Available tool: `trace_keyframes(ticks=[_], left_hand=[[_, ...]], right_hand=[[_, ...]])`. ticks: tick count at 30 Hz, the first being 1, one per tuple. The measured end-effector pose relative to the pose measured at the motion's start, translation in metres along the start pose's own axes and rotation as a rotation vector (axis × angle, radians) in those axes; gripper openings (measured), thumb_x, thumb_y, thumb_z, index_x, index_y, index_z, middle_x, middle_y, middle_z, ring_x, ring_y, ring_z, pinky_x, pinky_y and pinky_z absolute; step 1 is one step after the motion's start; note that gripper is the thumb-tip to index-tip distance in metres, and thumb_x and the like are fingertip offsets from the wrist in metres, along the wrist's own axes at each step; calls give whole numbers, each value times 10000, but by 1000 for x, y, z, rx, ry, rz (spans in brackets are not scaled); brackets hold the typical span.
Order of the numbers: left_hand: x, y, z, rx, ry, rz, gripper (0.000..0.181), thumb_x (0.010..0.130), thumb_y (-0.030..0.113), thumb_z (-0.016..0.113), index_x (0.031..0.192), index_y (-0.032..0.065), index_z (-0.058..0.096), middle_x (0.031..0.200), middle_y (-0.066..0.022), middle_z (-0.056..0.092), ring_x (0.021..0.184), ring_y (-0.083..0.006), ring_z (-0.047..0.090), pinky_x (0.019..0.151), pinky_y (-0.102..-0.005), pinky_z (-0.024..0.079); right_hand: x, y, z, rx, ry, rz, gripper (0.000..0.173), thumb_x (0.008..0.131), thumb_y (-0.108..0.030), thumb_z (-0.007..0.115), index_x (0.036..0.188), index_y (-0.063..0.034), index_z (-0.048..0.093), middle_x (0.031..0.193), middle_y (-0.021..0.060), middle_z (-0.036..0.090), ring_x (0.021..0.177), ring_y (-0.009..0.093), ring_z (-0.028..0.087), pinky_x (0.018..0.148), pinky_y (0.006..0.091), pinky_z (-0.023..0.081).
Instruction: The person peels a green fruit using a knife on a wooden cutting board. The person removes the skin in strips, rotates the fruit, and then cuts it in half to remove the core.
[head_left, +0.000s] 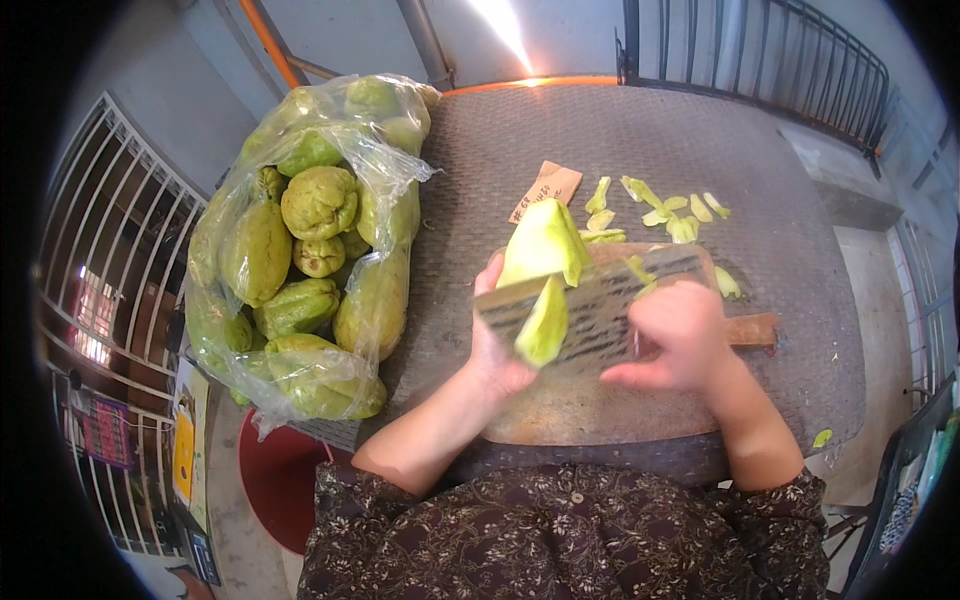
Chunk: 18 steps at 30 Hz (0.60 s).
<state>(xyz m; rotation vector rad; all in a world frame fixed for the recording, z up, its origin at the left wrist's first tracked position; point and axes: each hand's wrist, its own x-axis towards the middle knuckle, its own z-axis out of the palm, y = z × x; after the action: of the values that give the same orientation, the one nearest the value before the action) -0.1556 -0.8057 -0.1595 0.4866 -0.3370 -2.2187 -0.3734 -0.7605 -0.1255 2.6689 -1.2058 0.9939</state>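
Note:
My left hand (491, 356) holds a partly peeled chayote (540, 236) from below, its pale flesh showing. My right hand (679, 337), slightly blurred, grips a broad cleaver (589, 330) by its handle, which is mostly hidden by the fingers. The blade lies across the near side of the chayote, in front of my left hand. A green strip of peel (546, 324) rests against the blade's face. Beneath both hands is a worn wooden cutting board (592, 420); a wooden handle (752, 330) sticks out to its right.
On the left, a clear plastic bag (405, 169) holds several whole chayotes (319, 202). Peel pieces (682, 227) lie beyond the board on the woven-textured tabletop (787, 247), beside a cardboard piece (551, 184) bearing writing. A red container (274, 480) stands below the table's left edge.

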Motion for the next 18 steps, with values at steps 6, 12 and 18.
trace_keyframes(ticks=[6,12,18], left_hand=[[-4,1,0,192,117,3,749,891,704,361,1395,166,490,1373,-113,519,1200,-315,516,921,-536,459],[0,-9,-7,198,149,-14,764,890,678,438,1418,127,460,1402,-168,484,1257,-349,488,1031,-541,409],[2,-2,0,234,84,-12,756,918,700,313,1415,148,451,1312,-140,571,1090,-353,624,694,-451,568]], right_hand=[[-2,22,-1,69,14,108,536,686,-535,798,579,-108,493,559,34,563,509,233,579,524,352,438],[3,-2,-8,88,-12,33,548,706,-559,776,574,-107,496,552,46,559,516,244,583,528,355,444],[-6,33,0,41,24,287,547,723,-539,776,579,-82,514,552,71,553,518,270,581,504,371,443]])
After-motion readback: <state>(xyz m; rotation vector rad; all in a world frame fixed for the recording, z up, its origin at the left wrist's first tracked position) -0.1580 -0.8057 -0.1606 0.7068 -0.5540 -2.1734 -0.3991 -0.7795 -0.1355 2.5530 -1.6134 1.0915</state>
